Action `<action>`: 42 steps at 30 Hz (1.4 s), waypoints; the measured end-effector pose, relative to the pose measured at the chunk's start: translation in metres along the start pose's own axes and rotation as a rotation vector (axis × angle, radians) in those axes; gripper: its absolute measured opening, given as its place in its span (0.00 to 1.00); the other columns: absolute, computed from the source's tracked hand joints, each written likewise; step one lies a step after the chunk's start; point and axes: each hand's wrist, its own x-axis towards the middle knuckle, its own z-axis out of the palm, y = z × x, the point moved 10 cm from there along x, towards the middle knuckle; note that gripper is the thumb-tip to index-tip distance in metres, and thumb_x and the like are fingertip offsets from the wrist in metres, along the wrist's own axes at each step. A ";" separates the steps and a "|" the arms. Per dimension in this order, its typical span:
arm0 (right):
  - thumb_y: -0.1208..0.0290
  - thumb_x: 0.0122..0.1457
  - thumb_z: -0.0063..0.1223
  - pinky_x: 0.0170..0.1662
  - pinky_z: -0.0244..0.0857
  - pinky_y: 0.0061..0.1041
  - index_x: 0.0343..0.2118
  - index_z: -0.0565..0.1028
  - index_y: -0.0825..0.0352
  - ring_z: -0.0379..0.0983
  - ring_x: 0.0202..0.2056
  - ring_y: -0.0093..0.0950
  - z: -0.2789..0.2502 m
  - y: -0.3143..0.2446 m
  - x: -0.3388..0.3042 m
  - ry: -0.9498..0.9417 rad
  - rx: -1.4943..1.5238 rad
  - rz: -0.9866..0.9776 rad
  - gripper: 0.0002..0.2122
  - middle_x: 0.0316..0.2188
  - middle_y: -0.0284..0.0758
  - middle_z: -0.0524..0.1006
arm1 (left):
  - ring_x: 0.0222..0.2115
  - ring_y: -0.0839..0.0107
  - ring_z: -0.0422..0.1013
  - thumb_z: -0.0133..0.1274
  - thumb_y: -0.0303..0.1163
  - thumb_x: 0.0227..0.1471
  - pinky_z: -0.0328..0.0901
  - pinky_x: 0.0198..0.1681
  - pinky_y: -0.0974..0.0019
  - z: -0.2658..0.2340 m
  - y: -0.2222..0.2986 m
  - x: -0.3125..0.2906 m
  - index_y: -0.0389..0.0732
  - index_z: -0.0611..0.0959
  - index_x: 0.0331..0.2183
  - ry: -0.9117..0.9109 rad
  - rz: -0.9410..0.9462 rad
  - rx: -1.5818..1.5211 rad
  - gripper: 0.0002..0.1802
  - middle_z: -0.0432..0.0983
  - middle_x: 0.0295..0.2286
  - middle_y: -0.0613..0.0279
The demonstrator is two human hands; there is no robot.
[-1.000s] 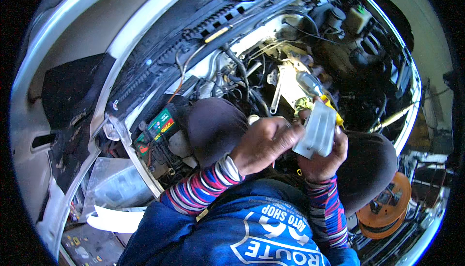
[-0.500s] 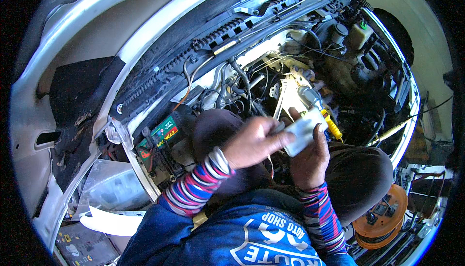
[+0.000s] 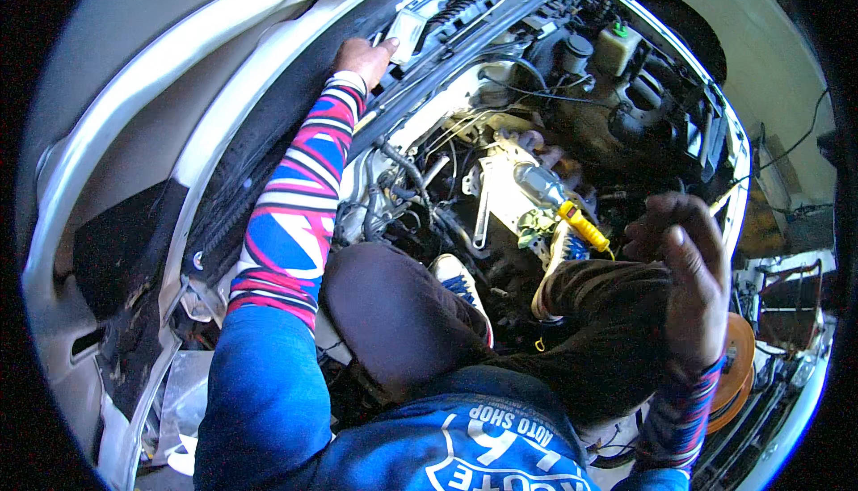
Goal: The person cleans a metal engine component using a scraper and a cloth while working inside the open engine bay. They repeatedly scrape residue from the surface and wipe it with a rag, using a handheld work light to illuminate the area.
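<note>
My left arm reaches up to the dark cowl [image 3: 447, 22] along the base of the windscreen. There my left hand [image 3: 362, 60] is closed on the edge of a pale, flat box-like piece [image 3: 408, 37], thumb across it; the fingers beneath are hidden. At the right, my right hand [image 3: 693, 276] is raised over my knee, its fingers loosely bent and apart, with nothing visible in it. Between the hands, down in the engine bay, lie a work lamp with a yellow handle [image 3: 583, 226], a wrench [image 3: 483, 209] and a greenish rag [image 3: 536, 223].
I sit inside the engine bay; one sneaker [image 3: 460, 285] shows between my knees. A fluid reservoir with a green cap [image 3: 617, 49] stands at the far right. Hoses and cables [image 3: 402, 169] run along the left. An orange cable reel [image 3: 735, 366] is beyond my right arm.
Both hands held the pale piece before my chest; now my left hand has carried it up and left to the cowl. My right hand has let go and moved right.
</note>
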 end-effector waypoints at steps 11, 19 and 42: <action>0.72 0.61 0.58 0.47 0.69 0.26 0.49 0.74 0.69 0.75 0.42 0.27 -0.092 0.236 0.107 -0.181 -0.338 0.161 0.14 0.41 0.37 0.81 | 0.46 0.43 0.75 0.65 0.59 0.42 0.68 0.51 0.48 -0.008 0.051 0.005 0.33 0.81 0.44 0.252 0.159 0.366 0.40 0.77 0.43 0.36; 0.48 0.51 0.61 0.48 0.72 0.44 0.48 0.75 0.64 0.77 0.45 0.47 -0.056 0.432 0.114 -0.319 -1.063 0.295 0.27 0.41 0.50 0.79 | 0.32 0.62 0.73 0.43 0.30 0.59 0.67 0.39 0.61 -0.002 0.131 -0.098 0.33 0.77 0.43 0.195 0.569 -0.195 0.14 0.77 0.32 0.51; 0.51 0.48 0.66 0.39 0.72 0.42 0.44 0.77 0.62 0.77 0.36 0.45 -0.023 0.404 0.140 -0.109 -0.955 -0.021 0.24 0.37 0.43 0.79 | 0.24 0.85 0.65 0.48 0.28 0.64 0.61 0.26 0.78 0.343 0.002 -0.153 0.40 0.78 0.47 -0.472 -0.150 -0.695 0.11 0.76 0.30 0.68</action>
